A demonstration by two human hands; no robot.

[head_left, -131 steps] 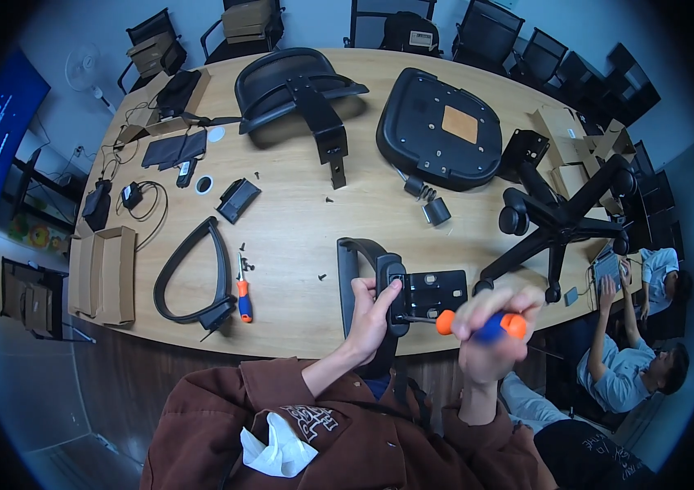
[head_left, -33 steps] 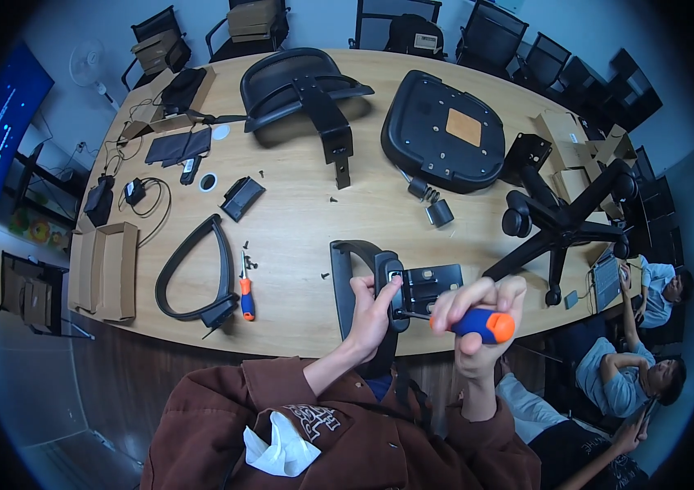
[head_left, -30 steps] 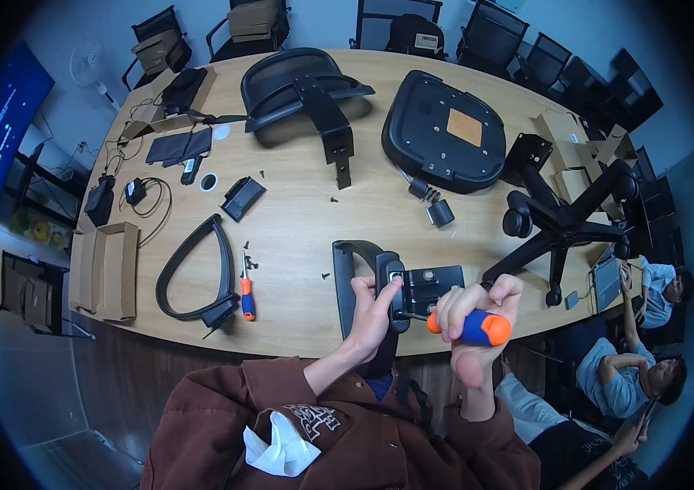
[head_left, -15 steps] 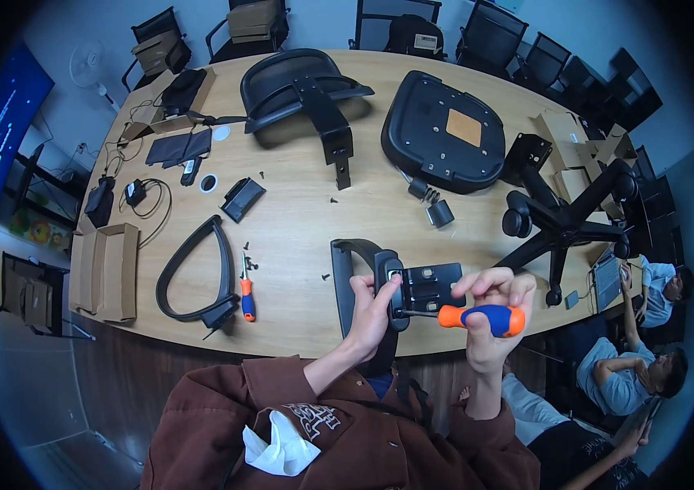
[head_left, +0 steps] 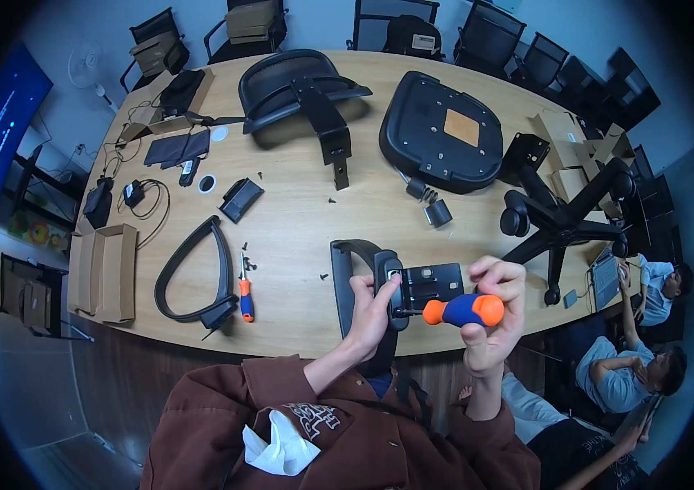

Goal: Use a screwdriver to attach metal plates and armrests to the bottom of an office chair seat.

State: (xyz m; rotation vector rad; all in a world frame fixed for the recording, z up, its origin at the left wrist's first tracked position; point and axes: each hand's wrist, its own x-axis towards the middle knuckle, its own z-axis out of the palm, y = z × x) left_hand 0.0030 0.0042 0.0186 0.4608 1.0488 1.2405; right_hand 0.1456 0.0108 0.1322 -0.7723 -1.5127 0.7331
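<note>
Near the table's front edge, my left hand is closed round a black chair armrest. Its thumb presses on the end of a black metal bracket with bolt holes, which lies against the armrest. A screwdriver with an orange and blue handle is in my right hand, thumb below the handle and fingers loosely curled above. The shaft points left, its tip at the joint of armrest and bracket; whether a screw sits there is hidden. A second armrest and another screwdriver lie to the left.
Farther back lie a chair backrest, an upturned seat and a gas-lift lever part. A wheeled base stands right. Loose screws dot the table. An open cardboard box is left; people sit at right.
The screwdriver's handle has shifted left and slightly up, and its shaft shows shorter. My right fingers have changed their hold on it. My left hand has stayed put.
</note>
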